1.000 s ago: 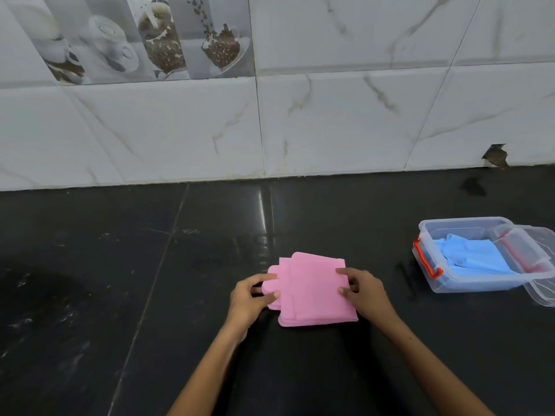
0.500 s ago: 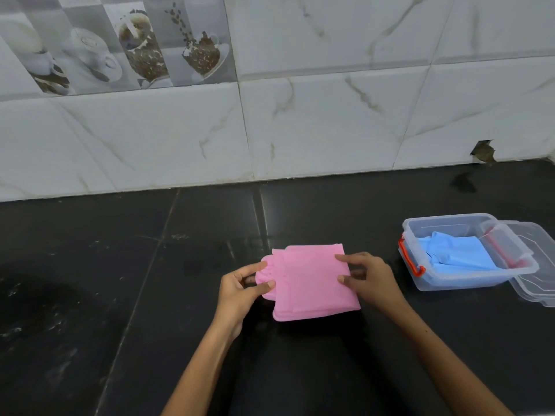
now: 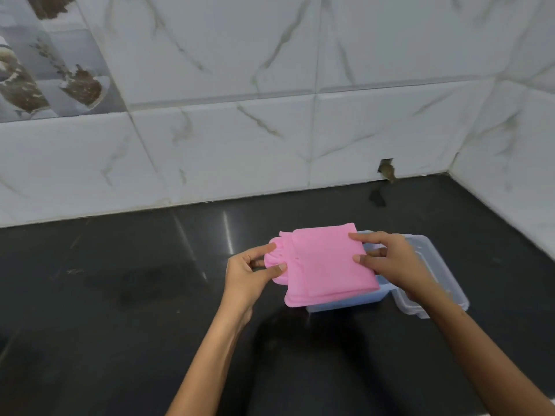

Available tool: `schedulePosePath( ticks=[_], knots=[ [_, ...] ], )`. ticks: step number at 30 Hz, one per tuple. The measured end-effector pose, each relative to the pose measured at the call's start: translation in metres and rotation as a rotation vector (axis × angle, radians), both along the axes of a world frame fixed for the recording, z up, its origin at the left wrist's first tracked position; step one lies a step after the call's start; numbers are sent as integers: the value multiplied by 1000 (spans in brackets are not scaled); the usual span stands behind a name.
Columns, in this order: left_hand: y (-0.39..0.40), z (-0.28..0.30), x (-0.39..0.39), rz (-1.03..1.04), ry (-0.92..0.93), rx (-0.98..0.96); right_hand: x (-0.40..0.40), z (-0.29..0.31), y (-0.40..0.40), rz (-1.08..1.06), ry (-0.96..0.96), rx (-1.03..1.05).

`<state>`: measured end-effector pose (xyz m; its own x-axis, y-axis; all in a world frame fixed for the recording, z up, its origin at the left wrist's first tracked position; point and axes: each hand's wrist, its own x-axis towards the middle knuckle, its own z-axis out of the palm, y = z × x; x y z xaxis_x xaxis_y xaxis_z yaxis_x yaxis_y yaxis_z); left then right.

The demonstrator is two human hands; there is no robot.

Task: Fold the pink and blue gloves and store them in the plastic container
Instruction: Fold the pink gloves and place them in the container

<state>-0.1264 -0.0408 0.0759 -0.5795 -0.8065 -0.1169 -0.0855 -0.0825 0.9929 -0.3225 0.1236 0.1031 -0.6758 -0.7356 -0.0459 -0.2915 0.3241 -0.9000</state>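
Head view shows your left hand (image 3: 246,274) and right hand (image 3: 387,262) each pinching the folded pink gloves (image 3: 327,265), long side running nine to three, right above the plastic container (image 3: 345,304), so go down.

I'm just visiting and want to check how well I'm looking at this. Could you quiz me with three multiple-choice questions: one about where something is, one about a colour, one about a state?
1. Where is the folded glove bundle?
A. Flat on the counter, far left
B. Held above the plastic container
C. Against the wall tiles

2. What colour is the held bundle?
A. Pink
B. Green
C. Yellow

3. How are the hands engaged?
A. Both idle
B. Only one holds
C. Both grip the bundle

Answers:
1 B: the pink gloves overlap the plastic container.
2 A: the fabric is plainly pink.
3 C: the left hand and right hand pinch opposite edges.
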Motion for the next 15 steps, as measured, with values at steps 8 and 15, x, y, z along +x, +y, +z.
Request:
schedulePosePath(
  ticks=[8,15],
  knots=[
    [30,-15,-64,44,-128,-17,-58,-21,18,-40,47,87],
    [31,-26,-67,47,-322,-196,-66,-43,9,-11,298,192]
  ],
)
